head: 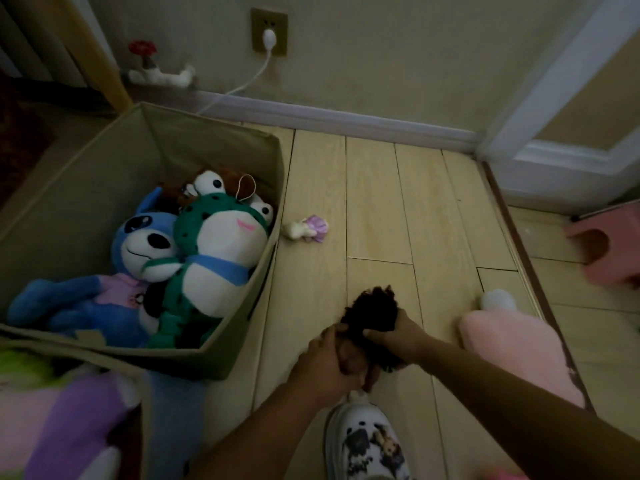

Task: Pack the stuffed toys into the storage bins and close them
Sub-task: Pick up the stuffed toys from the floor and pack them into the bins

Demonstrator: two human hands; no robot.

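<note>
Above the wooden floor I hold a small dark curly-furred stuffed toy (pixel 372 313) with both hands. My left hand (pixel 325 365) grips its lower left side and my right hand (pixel 394 336) grips its right side. To the left stands an open beige fabric storage bin (pixel 214 362). Inside it lie a blue plush (pixel 138 258), a green frog plush (pixel 214 258) and a brown toy with big eyes (pixel 211 183). A second bin (pixel 86 362) at the bottom left holds a purple plush (pixel 79 420). A tiny doll in a purple dress (pixel 308 228) lies on the floor beside the first bin.
A pink plush (pixel 516 348) lies on the floor to the right, with a pink stool (pixel 609 251) beyond it. My patterned white shoe (pixel 367 441) is below my hands. A white cable (pixel 242 83) runs from a wall socket (pixel 269 36) behind the bin. A door frame (pixel 561 98) stands at the right.
</note>
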